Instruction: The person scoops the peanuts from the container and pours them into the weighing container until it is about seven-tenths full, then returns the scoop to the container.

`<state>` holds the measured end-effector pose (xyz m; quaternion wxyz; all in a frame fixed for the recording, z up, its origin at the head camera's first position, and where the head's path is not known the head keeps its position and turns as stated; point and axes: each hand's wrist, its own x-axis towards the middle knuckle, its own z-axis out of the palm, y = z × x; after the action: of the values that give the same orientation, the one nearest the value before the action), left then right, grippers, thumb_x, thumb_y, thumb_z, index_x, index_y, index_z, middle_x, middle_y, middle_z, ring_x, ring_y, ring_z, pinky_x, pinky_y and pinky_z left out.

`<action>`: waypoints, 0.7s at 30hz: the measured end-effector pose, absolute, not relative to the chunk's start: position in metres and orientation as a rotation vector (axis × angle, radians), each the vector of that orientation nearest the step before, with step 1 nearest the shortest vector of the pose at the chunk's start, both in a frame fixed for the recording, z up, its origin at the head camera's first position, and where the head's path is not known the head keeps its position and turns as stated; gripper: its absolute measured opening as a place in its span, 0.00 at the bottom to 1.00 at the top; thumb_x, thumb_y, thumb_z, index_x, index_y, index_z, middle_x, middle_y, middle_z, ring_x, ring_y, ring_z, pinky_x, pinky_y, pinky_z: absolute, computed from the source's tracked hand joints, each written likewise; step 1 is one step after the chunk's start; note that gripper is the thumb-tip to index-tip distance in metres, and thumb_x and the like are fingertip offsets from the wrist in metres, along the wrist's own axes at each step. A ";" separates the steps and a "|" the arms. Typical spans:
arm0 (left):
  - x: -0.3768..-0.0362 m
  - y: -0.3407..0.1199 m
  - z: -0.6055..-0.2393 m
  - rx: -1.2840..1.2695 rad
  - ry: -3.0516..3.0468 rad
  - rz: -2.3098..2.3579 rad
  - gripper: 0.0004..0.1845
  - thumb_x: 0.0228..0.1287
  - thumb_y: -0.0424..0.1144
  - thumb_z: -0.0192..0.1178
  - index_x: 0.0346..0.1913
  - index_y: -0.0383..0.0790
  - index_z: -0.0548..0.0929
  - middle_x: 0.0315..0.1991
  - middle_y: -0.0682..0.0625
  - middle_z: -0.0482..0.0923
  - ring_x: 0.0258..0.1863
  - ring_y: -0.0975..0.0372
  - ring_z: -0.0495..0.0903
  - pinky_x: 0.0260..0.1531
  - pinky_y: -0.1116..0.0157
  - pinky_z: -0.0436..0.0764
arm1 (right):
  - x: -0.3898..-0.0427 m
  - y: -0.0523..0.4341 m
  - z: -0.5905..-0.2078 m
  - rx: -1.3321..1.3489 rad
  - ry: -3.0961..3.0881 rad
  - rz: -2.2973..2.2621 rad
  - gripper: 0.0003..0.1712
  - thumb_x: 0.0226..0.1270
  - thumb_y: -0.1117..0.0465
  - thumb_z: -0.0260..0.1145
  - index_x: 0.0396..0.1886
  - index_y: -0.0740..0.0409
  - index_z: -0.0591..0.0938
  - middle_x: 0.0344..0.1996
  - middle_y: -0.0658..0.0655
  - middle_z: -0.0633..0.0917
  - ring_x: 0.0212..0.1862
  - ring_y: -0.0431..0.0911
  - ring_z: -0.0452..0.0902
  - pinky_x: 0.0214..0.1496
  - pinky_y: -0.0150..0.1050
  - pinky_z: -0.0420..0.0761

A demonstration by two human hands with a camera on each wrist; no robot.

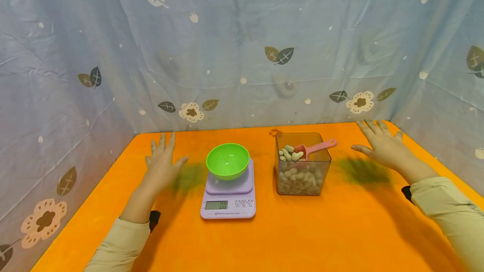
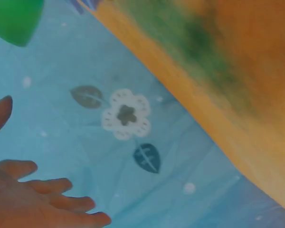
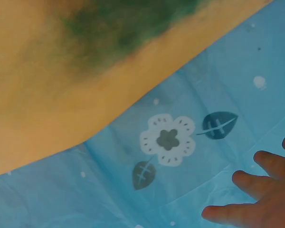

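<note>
My left hand (image 1: pixel 161 167), fingers spread, is raised to the left of a lilac kitchen scale (image 1: pixel 228 209) and holds nothing. On the scale's platform sits a green bowl (image 1: pixel 228 161) with nothing in it, and the display reads 0.0. Right of the scale stands a clear brownish square container (image 1: pixel 302 179) partly filled with peanuts (image 1: pixel 290 154). A pink scoop (image 1: pixel 319 147) rests in it, handle leaning out over the right rim. Off to the container's right, my right hand (image 1: pixel 383 146) is also spread and empty. Both wrist views show straight, parted fingers.
An orange tabletop (image 1: pixel 295 238) with blurry green patches lies under everything. Pale blue curtains (image 1: pixel 242 53) printed with leaves and flowers close in the back and both sides. A small brownish ring mark (image 1: pixel 275 132) shows near the back edge, behind the container.
</note>
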<state>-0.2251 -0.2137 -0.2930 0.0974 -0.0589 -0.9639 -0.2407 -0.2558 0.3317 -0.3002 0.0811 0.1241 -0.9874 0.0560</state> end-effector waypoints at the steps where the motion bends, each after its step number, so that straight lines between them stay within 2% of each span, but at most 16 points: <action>1: -0.224 -0.211 -0.292 -0.182 -2.840 -0.734 0.42 0.72 0.43 0.56 0.76 0.30 0.43 0.73 0.25 0.33 0.69 0.29 0.29 0.58 0.24 0.38 | -0.254 0.331 -0.299 0.382 -2.942 0.168 0.49 0.73 0.41 0.55 0.76 0.69 0.47 0.69 0.79 0.51 0.67 0.79 0.42 0.53 0.86 0.42; 7: -0.214 -0.190 -0.286 -0.274 -2.754 -0.897 0.40 0.72 0.40 0.55 0.76 0.31 0.45 0.74 0.27 0.37 0.70 0.30 0.33 0.65 0.31 0.39 | -0.241 0.317 -0.291 0.495 -2.901 0.267 0.45 0.73 0.45 0.58 0.72 0.74 0.56 0.68 0.79 0.57 0.67 0.75 0.51 0.57 0.80 0.53; 13: -0.205 -0.161 -0.285 -0.369 -2.740 -1.000 0.39 0.74 0.43 0.53 0.77 0.35 0.46 0.77 0.38 0.39 0.74 0.42 0.38 0.70 0.41 0.42 | -0.228 0.295 -0.282 0.591 -2.870 0.528 0.41 0.73 0.50 0.59 0.70 0.78 0.58 0.65 0.81 0.61 0.66 0.75 0.54 0.63 0.71 0.58; 18: -0.200 -0.133 -0.288 -0.450 -2.724 -1.110 0.38 0.73 0.43 0.55 0.77 0.34 0.49 0.76 0.39 0.46 0.74 0.46 0.46 0.72 0.47 0.48 | -0.220 0.280 -0.280 0.601 -2.821 0.662 0.37 0.74 0.53 0.59 0.69 0.78 0.60 0.61 0.78 0.68 0.63 0.72 0.61 0.60 0.70 0.64; 21: -0.198 -0.118 -0.292 -0.502 -2.700 -1.174 0.37 0.71 0.42 0.57 0.76 0.33 0.53 0.75 0.36 0.51 0.73 0.44 0.51 0.71 0.46 0.52 | -0.219 0.274 -0.283 0.615 -2.780 0.697 0.35 0.74 0.56 0.60 0.67 0.78 0.62 0.56 0.76 0.74 0.58 0.69 0.68 0.55 0.67 0.70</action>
<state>-0.1981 -0.1177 -0.2916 0.0776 -0.1676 -0.9013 -0.3918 -0.2189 0.2737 -0.2828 0.1051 0.2086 -0.9431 0.2365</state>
